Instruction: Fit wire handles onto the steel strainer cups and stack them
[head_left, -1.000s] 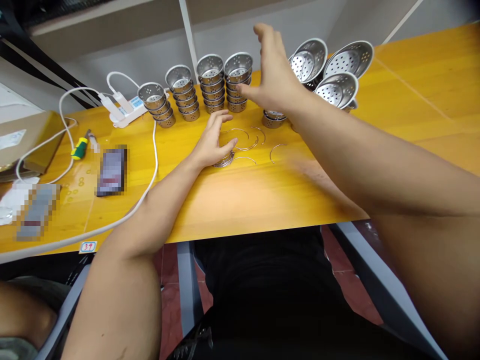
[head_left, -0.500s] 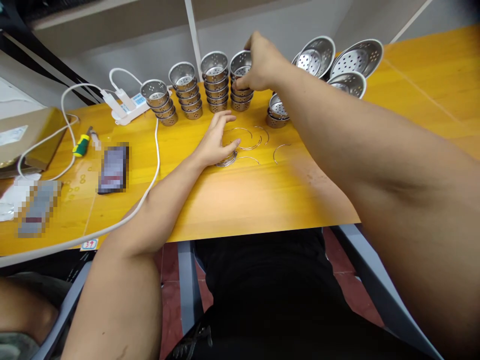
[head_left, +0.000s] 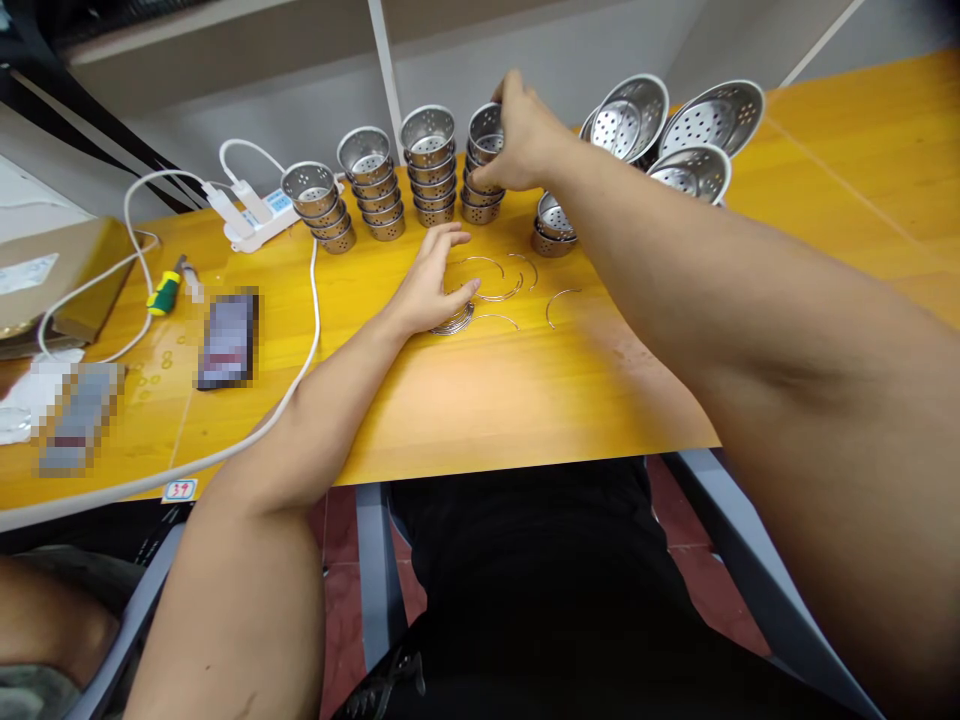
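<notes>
At the back of the table, my right hand [head_left: 529, 135] grips the top perforated metal cup [head_left: 487, 133] of a stack, its fingers at the far rim and its thumb on the near side. The lower cups [head_left: 481, 208] of that stack stand upright beneath it. My left hand [head_left: 433, 285] lies on the table with its fingers apart, holding nothing. Beside and partly under it is a bundle of curved metal wires [head_left: 454, 322]. Several loose curved wires [head_left: 501, 295] are spread to the right of my left hand.
More cup stacks [head_left: 431, 180] stand leftward along the back. A short stack [head_left: 555, 235] and larger perforated bowls [head_left: 701, 125] are at the right. Leftward lie a power strip [head_left: 259, 220], screwdriver [head_left: 165, 290], phone [head_left: 227, 340] and white cable [head_left: 315, 300].
My right hand and the top cup have shifted slightly to the right relative to the stack below. My left hand has stayed in place.
</notes>
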